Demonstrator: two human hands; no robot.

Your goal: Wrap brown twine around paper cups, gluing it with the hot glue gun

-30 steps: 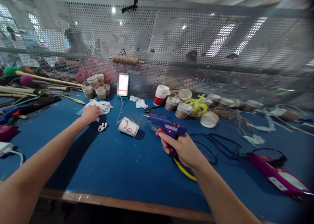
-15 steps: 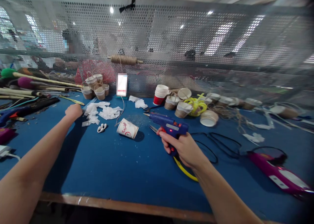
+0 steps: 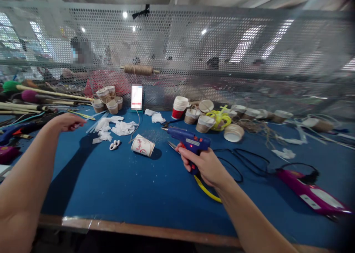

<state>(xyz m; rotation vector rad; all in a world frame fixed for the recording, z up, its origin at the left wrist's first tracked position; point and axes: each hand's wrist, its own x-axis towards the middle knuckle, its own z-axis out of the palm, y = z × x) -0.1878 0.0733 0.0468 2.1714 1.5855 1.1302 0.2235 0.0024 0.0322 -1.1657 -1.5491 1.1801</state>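
Note:
My right hand [image 3: 208, 164] grips a blue hot glue gun [image 3: 188, 139], its nozzle pointing left and a red light lit on its side. Beneath the gun lie scissors [image 3: 173, 146] with a yellow handle. My left hand [image 3: 68, 122] hovers at the left side of the table, fingers curled together. Just beyond its fingertips lie translucent sticks [image 3: 95, 125], and I cannot make out whether one is between the fingers. A paper cup [image 3: 142, 145] with red print lies on its side in the middle, with a cord near its rim.
White scraps [image 3: 123, 127] and two small white loops [image 3: 114, 145] lie left of the cup. Twine-wrapped cups [image 3: 112, 106], stacked paper cups [image 3: 180, 107] and a yellow ribbon bundle [image 3: 219, 119] stand at the back. A purple power strip [image 3: 313, 192] and black cable lie right. A perforated metal screen [image 3: 180, 42] rises behind.
My left hand has moved left and up from the translucent sticks, and its fingers now show. The right hand keeps the glue gun in nearly the same place.

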